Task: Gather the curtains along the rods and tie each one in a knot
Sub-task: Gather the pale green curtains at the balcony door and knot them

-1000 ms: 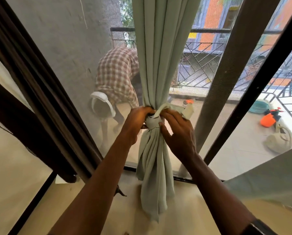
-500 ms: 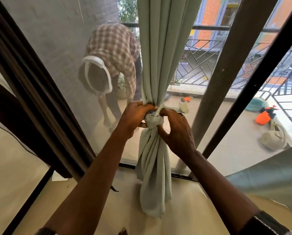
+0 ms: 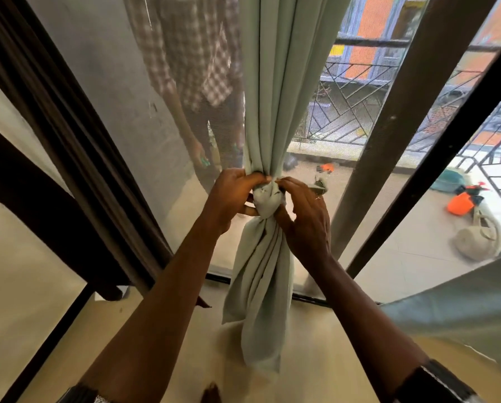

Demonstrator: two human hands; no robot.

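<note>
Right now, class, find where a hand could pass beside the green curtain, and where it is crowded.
Free: the gap between the green curtain and the brown post, and the wider gap to the dark curtain opposite. Crowded: the knot, gripped by the left hand and right hand.

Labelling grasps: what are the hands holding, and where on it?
Both the left hand and right hand grip the curtain at its knot, one on each side.

Single head view; looks forward-down; close on hands [image 3: 269, 205].
</note>
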